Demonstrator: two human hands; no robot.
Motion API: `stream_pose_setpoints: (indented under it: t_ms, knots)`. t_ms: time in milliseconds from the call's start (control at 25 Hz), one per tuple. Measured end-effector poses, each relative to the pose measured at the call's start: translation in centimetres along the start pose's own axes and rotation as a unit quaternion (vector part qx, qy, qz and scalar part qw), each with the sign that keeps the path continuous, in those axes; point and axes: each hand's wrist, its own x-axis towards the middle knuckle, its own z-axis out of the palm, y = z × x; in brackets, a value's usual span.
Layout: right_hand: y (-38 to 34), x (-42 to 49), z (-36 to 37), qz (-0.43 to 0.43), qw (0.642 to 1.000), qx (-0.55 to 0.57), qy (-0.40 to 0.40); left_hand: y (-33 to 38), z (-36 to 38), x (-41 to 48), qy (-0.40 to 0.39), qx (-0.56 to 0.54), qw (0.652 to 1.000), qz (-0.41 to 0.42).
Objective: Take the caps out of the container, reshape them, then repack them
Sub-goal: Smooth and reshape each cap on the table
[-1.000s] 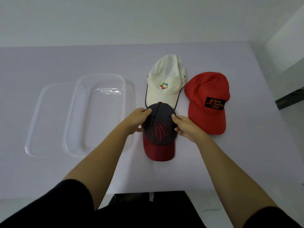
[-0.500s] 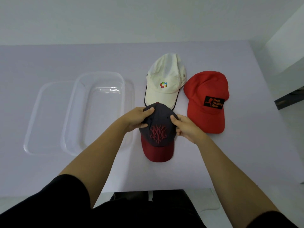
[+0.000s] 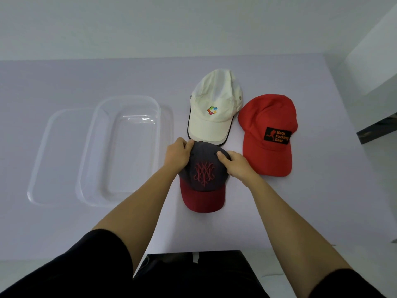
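A dark grey cap with a dark red brim and red embroidery (image 3: 203,181) lies on the table in front of me, brim toward me. My left hand (image 3: 177,154) grips the crown's left side and my right hand (image 3: 235,165) grips its right side. Behind it lies a cream cap with a coloured logo (image 3: 213,112), its brim touching the grey crown. To the right rests a red cap with a black patch (image 3: 268,134). The clear plastic container (image 3: 121,147) stands to the left with nothing in it.
A clear lid (image 3: 53,155) lies flat under or beside the container's left side. The pale table (image 3: 322,201) ends at a near edge by my lap and at a right edge beside a white wall.
Both hands stay on the grey cap's crown; my left hand has slid up toward the crown's back, and the cap sits slightly turned.
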Motion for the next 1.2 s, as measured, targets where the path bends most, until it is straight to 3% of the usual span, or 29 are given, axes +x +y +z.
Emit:
stream_pose_setpoints:
  t_ms: [120, 240, 320, 400, 520, 640, 760, 840, 1000, 1200]
  knots:
    - [-0.1, -0.3, -0.1, -0.029, 0.998, -0.047, 0.034, 0.3, -0.6, 0.1, -0.011, 0.105, 0.994, -0.013]
    - [-0.8, -1.1, -2.6, -0.144, 0.972, -0.082, 0.168, 2.8, -1.9, -0.6, 0.107, 0.216, 0.969, 0.044]
    - [-0.8, -1.5, -5.5, -0.215, 0.943, -0.068, 0.245, 5.1, -2.2, -0.8, 0.158, 0.178, 0.963, 0.131]
    - [0.1, -1.3, -8.7, -0.234, 0.915, -0.063, 0.321, 7.4, -1.3, -0.7, 0.135, 0.076, 0.974, 0.165]
    - [2.6, 0.6, -13.3, -0.131, 0.920, -0.042, 0.367, 10.8, 2.2, -0.4, 0.018, 0.014, 0.987, 0.159]
    - [3.3, 1.8, -16.6, -0.047, 0.955, 0.039, 0.291, 13.3, 6.1, 0.7, -0.081, 0.005, 0.983, 0.165]
    - [3.1, 2.1, -18.1, -0.025, 0.977, 0.124, 0.171, 15.0, 8.9, 2.9, -0.118, 0.027, 0.981, 0.149]
    - [3.6, 2.7, -18.9, -0.017, 0.981, 0.153, 0.117, 16.0, 9.9, 4.0, -0.123, 0.031, 0.982, 0.141]
    - [4.8, 3.6, -19.5, -0.030, 0.987, 0.146, 0.059, 16.7, 11.0, 5.1, -0.215, -0.037, 0.973, 0.080]
    - [6.2, 2.3, -18.6, -0.045, 0.984, 0.167, -0.040, 15.5, 12.8, 3.4, -0.213, 0.057, 0.973, 0.063]
